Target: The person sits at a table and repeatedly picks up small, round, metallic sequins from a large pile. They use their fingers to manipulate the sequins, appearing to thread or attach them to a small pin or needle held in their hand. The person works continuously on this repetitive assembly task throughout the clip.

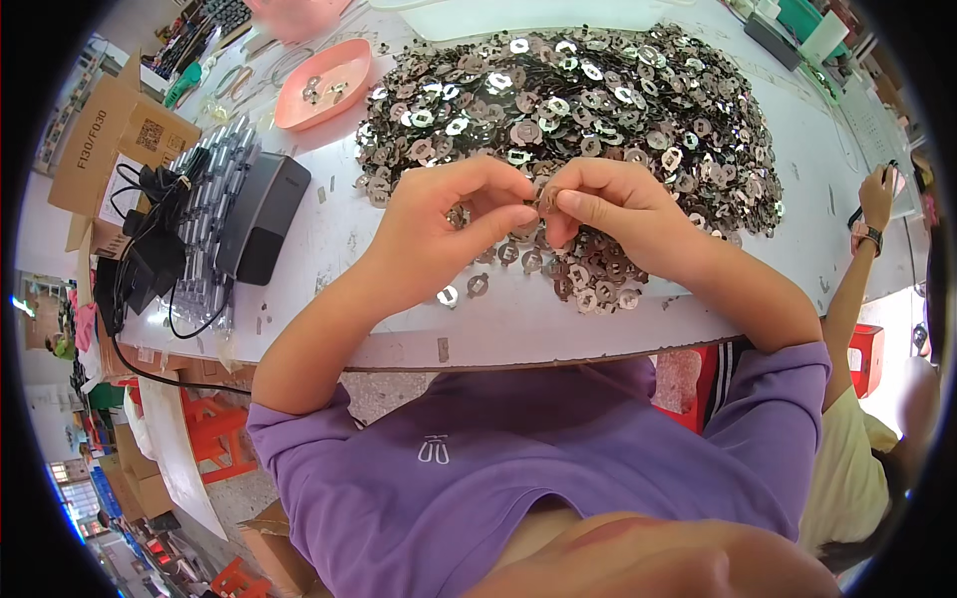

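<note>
Closest to us, along the bottom, is the purple shirt [558, 439] of the person at work, arms reaching out over the table [389, 334]. Between the fingertips of the two hands, at the near edge of a heap, we find a small metal piece [548, 197]. The right hand [633, 209] has it pinched between thumb and forefinger. The left hand [439, 214] meets it from the other side, thumb and forefinger brought near each other; we cannot tell whether they grip the piece.

Beyond the hands spreads the heap of metal discs [598, 100], flat, shiny and slotted, with a smaller cluster [603, 284] below the right hand and a few strays nearer the edge. Left of the heap we see a pink tray [344, 62] with several discs inside; behind the heap stands a translucent tub [518, 20]. Farther left sit a dark grey box [271, 219], black cables [155, 234] and an open cardboard carton [125, 135]. At far right we make out a co-worker's hand [877, 199], a band on its wrist.
</note>
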Motion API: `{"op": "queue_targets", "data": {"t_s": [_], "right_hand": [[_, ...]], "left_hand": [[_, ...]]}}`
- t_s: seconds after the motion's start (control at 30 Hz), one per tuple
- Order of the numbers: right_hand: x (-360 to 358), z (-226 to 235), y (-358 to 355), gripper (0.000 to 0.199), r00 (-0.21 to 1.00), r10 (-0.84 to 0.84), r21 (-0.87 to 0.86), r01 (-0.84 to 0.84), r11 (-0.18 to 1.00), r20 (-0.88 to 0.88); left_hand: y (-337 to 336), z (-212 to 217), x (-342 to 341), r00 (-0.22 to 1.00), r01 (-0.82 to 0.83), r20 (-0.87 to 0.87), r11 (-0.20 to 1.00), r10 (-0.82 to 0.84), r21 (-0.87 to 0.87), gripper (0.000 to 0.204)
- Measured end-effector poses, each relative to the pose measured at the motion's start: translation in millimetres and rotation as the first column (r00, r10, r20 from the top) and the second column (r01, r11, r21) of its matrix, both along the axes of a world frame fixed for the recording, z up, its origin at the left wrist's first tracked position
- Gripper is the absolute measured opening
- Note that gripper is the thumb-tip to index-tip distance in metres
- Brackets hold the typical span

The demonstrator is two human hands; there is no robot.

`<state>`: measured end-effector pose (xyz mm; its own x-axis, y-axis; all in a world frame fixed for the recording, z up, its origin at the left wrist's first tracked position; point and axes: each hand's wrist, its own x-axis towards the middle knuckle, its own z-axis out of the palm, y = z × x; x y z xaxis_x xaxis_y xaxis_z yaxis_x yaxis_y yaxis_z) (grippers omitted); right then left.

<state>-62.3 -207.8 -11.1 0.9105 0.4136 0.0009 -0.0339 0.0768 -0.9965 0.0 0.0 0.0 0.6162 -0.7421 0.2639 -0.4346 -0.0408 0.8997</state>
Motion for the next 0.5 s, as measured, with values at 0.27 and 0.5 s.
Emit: {"op": "queue_targets", "data": {"t_s": [0.27,0.5], "right_hand": [[-4.3,-0.1,3.0,0.014,0.986,-0.006,-0.106,0.024,0.994,0.164],[-6.7,2.2,4.6,0.013,0.973,-0.037,-0.221,0.088,0.971,0.226]], "left_hand": [[4.0,8.8,-2.4,0.997,0.079,0.014,0.994,-0.08,0.07,0.015],[1.1,6.8,-4.3,0.895,-0.031,0.446,0.999,0.013,0.033,0.011]]}}
